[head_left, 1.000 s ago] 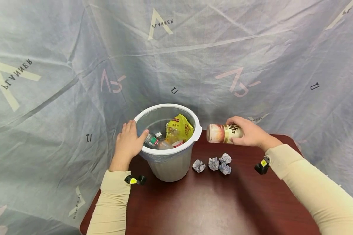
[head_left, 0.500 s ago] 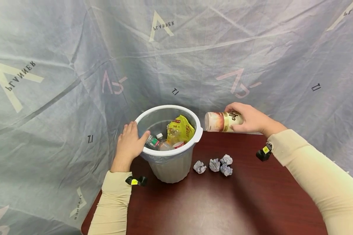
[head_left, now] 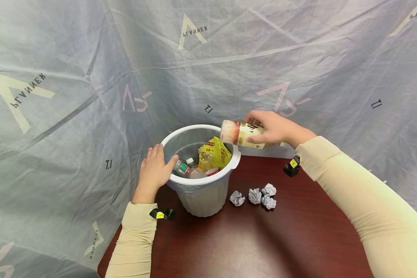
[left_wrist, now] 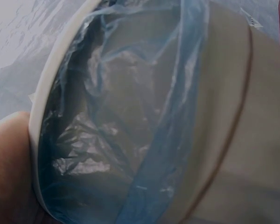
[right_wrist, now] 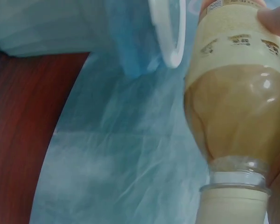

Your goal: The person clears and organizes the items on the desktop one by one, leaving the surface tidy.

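Note:
A grey trash can (head_left: 205, 199) with a white rim and a bluish liner (left_wrist: 163, 154) stands on the table. My left hand (head_left: 155, 170) rests on the left of its rim, fingers extended, the thumb lying across the edge. A drink bottle (head_left: 233, 133) with a cream and brown label lies sideways in my right hand (head_left: 276, 127), which grips it from above. The bottle's base is over the can's right rim; its cap end (right_wrist: 233, 205) shows in the right wrist view. Inside the can are a yellow wrapper (head_left: 215, 150) and clear plastic bottles (head_left: 194, 172).
Several crumpled paper balls (head_left: 255, 196) lie on the dark red table (head_left: 222, 247), right of the can. Grey printed cloth (head_left: 180, 88) hangs behind and along the left side.
My right hand has lifted the bottle and carried it left, from beside the can to over its right rim. The left hand stays on the rim.

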Demonstrator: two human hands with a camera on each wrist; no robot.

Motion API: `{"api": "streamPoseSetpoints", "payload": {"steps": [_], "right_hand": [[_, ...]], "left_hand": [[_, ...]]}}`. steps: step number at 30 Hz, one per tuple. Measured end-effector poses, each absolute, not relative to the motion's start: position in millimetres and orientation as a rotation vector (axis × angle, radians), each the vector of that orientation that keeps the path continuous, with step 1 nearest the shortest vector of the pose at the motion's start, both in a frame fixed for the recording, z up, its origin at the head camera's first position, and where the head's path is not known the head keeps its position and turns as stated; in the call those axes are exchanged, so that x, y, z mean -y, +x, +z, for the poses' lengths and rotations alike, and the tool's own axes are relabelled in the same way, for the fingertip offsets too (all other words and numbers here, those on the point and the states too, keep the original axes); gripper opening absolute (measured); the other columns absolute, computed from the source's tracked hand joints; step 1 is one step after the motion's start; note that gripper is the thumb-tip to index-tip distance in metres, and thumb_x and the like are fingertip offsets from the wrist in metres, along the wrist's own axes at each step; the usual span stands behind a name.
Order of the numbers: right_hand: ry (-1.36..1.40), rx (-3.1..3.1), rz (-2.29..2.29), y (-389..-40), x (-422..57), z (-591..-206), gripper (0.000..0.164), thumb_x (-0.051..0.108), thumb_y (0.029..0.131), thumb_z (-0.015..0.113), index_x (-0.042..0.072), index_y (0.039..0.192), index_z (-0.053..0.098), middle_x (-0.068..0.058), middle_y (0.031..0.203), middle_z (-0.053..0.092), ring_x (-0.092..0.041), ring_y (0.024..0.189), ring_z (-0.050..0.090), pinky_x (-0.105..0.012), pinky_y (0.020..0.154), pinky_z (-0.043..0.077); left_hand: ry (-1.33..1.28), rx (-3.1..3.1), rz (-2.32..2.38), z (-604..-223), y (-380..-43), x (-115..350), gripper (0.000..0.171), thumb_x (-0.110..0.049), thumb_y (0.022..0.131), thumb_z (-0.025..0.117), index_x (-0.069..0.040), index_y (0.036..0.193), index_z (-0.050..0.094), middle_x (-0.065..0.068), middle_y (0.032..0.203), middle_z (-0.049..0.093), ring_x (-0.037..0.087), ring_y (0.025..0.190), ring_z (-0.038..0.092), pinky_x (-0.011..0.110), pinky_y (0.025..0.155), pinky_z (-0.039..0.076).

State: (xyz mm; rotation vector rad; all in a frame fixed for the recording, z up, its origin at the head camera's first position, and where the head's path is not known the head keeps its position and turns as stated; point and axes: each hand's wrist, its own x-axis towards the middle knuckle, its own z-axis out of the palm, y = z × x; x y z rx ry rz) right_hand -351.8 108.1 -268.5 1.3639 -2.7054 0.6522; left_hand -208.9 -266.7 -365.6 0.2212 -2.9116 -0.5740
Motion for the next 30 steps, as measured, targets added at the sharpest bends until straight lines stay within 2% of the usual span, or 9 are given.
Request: {"api": "streamPoseSetpoints", "payload": {"steps": [5, 11, 21, 30], "right_hand": [[1.362, 2.786, 0.654, -353.0, -81.0, -257.6, 0.052, 0.04, 0.087, 0.078, 0.013, 0.127, 0.058, -0.009, 0.118, 0.065, -0.029, 0.11, 0.062, -0.05, 0.094, 0.049], [1.386, 2.815, 0.649, -359.2, -45.4, -257.3, 0.054, 0.044, 0.088, 0.074, 0.013, 0.128, 0.056, -0.01, 0.121, 0.064, -0.027, 0.112, 0.061, -0.047, 0.097, 0.048], [1.282, 2.86, 0.761, -355.7, 7.7, -268.5, 0.057, 0.051, 0.089, 0.07, 0.011, 0.126, 0.054, -0.009, 0.119, 0.064, -0.024, 0.108, 0.061, -0.042, 0.094, 0.049], [1.171, 2.896, 0.849, -352.2, 31.5, -281.3, 0.06, 0.053, 0.089, 0.069, 0.009, 0.126, 0.052, -0.008, 0.112, 0.062, -0.023, 0.101, 0.06, -0.04, 0.089, 0.05]], "left_hand": [[0.222, 2.91, -0.573, -366.6, -209.1, 266.1, 0.086, -0.057, 0.104, 0.039, 0.004, 0.16, 0.017, 0.024, 0.165, 0.018, 0.042, 0.154, 0.008, 0.065, 0.118, 0.015], [0.214, 2.905, -0.583, -367.8, -208.5, 266.3, 0.086, -0.059, 0.104, 0.036, 0.004, 0.16, 0.016, 0.024, 0.165, 0.018, 0.042, 0.154, 0.008, 0.065, 0.118, 0.015], [0.21, 2.895, -0.588, -366.6, -207.8, 268.0, 0.086, -0.061, 0.104, 0.031, 0.004, 0.16, 0.017, 0.025, 0.165, 0.018, 0.043, 0.154, 0.008, 0.066, 0.118, 0.015], [0.214, 2.89, -0.592, -366.1, -207.0, 266.1, 0.086, -0.061, 0.104, 0.031, 0.003, 0.16, 0.018, 0.024, 0.165, 0.019, 0.043, 0.153, 0.009, 0.066, 0.118, 0.015]]}}
